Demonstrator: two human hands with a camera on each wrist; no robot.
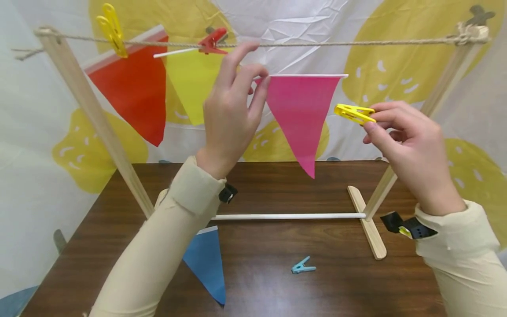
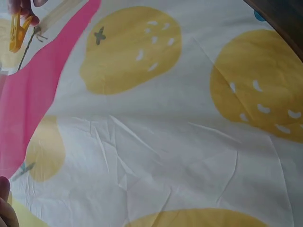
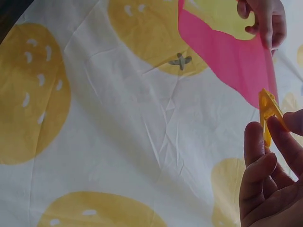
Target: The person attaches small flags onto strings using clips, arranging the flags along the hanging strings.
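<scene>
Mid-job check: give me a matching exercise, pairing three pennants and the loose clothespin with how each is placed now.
1. pink pennant
2. red pennant
3. yellow pennant
4. light-blue clothespin

A. clipped by a red clothespin
B. lying on the tabletop
C. pinched by the left hand
D. clipped by a yellow clothespin

Pairs: 1-C, 2-D, 3-A, 4-B

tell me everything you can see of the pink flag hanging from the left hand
The pink flag is a plain, long triangle of thin material that looks like fabric or paper, with a narrow white strip along its top edge. It hangs point down, its lower end slightly bent, below the rope with no clip on it. The left hand pinches its upper left corner.
</scene>
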